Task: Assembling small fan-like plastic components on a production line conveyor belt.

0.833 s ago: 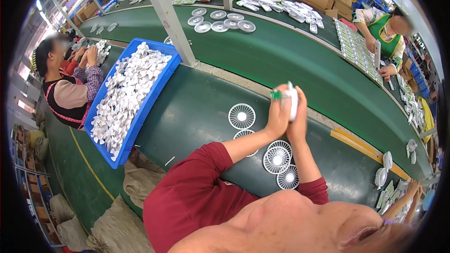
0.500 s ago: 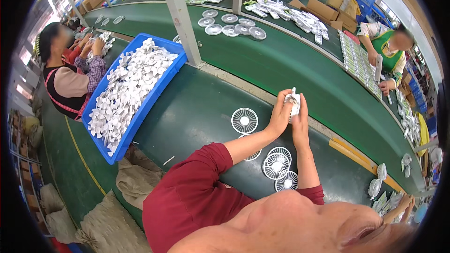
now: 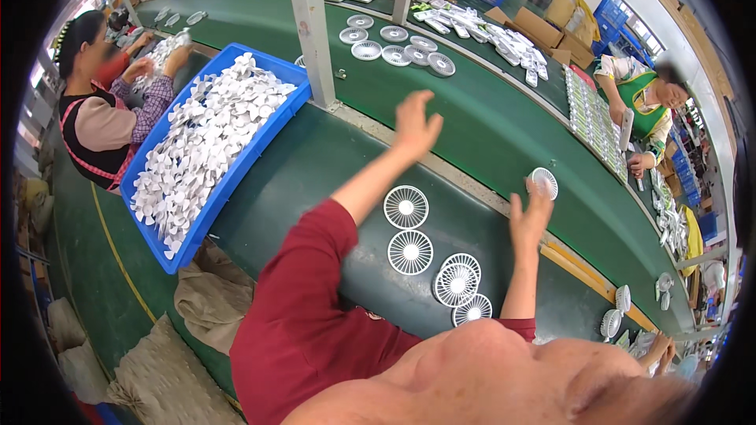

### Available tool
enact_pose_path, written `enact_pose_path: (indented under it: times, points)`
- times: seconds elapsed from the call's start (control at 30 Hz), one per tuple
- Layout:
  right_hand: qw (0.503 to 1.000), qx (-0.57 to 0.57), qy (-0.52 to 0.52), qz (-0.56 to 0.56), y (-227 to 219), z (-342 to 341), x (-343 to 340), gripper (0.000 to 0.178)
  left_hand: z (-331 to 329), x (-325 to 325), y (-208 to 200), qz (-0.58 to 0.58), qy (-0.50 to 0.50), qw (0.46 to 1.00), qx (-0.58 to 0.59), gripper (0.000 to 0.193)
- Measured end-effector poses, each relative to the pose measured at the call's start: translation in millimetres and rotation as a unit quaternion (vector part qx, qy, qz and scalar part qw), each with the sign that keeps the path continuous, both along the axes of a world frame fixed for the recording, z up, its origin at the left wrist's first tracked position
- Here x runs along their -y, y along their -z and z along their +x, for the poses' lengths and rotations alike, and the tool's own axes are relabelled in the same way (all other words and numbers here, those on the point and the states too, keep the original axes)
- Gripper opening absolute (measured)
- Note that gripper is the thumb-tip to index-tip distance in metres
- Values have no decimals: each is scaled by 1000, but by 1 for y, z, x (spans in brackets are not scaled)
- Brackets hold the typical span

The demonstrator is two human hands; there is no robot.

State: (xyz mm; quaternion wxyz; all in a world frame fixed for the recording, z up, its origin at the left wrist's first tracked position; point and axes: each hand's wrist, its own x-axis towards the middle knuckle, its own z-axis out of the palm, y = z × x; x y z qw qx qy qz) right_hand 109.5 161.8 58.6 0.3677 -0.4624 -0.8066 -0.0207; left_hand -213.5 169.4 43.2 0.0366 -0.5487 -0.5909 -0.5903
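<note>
My left hand (image 3: 417, 127) reaches over the far green belt, its fingers spread with nothing in them. It is nearest to several loose round white fan grilles beyond it. On the right, my right hand (image 3: 531, 219) has its thumb held apart, and its fingertips overlap a round white fan part (image 3: 544, 182) at the belt's near edge. Whether a handle is joined to that part is hidden. Before me, on the dark green worktop, lie two spoked white grilles, one (image 3: 406, 207) above another (image 3: 410, 253). Several more grilles (image 3: 457, 285) overlap close to my right forearm.
A blue crate (image 3: 296, 102) of white fan blades stands at the left, beside a metal post (image 3: 311, 31). Co-workers sit left and across the belt (image 3: 488, 138). A yellow strip (image 3: 579, 267) borders the worktop's right. Sacks (image 3: 169, 370) lie on the floor.
My hands have parted from the white piece they held together. The left hand has swung up and left; the right has moved right. The second loose grille now shows fully.
</note>
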Motion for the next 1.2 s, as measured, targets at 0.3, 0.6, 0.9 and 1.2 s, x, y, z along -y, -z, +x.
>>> enact_pose_path:
  times: [0.3,0.6,0.9,1.2]
  points:
    - [857,213,-429,-189,-16,-136,89,78,-176,-43,-12,-422,-284,843,-175,57]
    - [898,169,-359,-189,2,-129,83,62,-200,-54,-16,-524,-264,781,-213,44]
    - [690,-287,-260,-612,4,-83,42,53,-170,-53,-20,-439,-169,838,-276,26]
    - [631,-490,-254,-545,-3,-74,28,32,-127,-22,4,-325,-77,930,-155,23]
